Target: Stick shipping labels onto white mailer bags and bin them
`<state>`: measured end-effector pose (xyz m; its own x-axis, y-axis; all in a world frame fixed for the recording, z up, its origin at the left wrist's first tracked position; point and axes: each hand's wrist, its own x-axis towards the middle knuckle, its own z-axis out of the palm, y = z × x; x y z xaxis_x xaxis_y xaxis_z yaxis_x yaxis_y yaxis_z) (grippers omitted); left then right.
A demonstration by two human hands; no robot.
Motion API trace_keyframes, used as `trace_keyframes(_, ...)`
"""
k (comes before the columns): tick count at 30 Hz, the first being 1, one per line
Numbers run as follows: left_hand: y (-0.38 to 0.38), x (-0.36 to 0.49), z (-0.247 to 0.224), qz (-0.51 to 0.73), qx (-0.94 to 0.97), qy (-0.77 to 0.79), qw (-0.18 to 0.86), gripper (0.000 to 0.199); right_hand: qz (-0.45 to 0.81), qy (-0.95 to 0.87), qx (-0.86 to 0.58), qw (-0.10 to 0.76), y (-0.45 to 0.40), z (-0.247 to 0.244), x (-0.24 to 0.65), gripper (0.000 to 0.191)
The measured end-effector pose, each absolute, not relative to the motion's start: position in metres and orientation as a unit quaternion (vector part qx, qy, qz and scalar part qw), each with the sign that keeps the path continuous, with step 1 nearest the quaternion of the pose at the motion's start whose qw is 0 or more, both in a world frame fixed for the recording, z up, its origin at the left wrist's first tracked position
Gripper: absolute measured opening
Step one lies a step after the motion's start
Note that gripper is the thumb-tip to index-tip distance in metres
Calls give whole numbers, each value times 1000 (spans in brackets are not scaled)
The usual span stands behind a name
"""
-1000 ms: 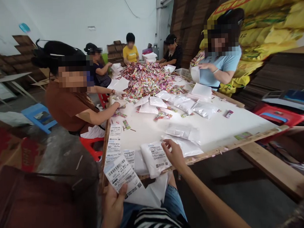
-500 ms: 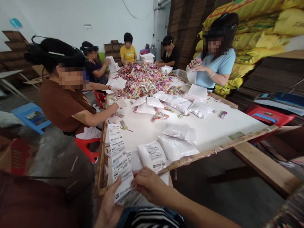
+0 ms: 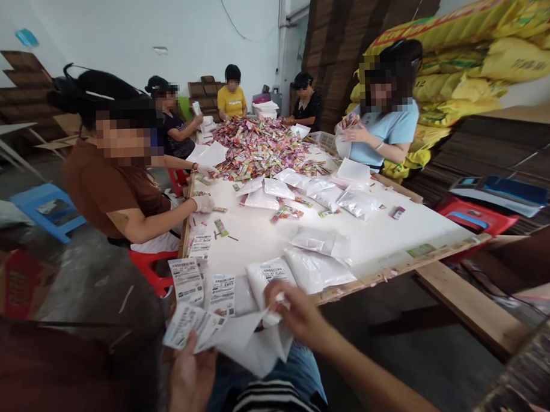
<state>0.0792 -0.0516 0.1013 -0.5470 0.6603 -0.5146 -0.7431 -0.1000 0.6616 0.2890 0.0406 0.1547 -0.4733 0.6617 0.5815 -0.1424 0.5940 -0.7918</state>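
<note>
My left hand [image 3: 193, 368] is closed on a strip of printed shipping labels [image 3: 188, 325], thumb on top, low in front of me. From there a blank white sheet [image 3: 243, 339] stretches to the right, sagging over my lap. My right hand [image 3: 297, 313] pinches the far end of that sheet, raised at the table edge. Whether the sheet is the labels' backing, I cannot tell. More of the label strip [image 3: 186, 281] lies over the table's left corner. Just beyond my right hand sits a white packet with a label [image 3: 271, 272], beside unlabelled white packets [image 3: 315, 267].
A white table [image 3: 384, 238] with a wooden rim bears a heap of small colourful sachets [image 3: 264, 146] and several filled white bags [image 3: 319, 192]. Co-workers sit around it, the nearest in a brown shirt [image 3: 103, 188] at left. A red stool [image 3: 478, 214] stands at right.
My right hand has moved right and up, drawing the white sheet out from my left hand. The label strip has shifted and now bends over my left hand.
</note>
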Motion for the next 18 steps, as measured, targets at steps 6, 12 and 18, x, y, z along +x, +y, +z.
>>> trace_keyframes(6,-58,58,95,740,-51,554,378,45,245,-667,-474,520,174,128,365,21)
trace_keyframes(12,-62,62,90,733,-29,551,398,44,46,-772,-534,342,189,47,376,35)
trace_keyframes(18,-57,69,99,724,-4,557,408,48,39,-856,-454,246,161,27,364,65)
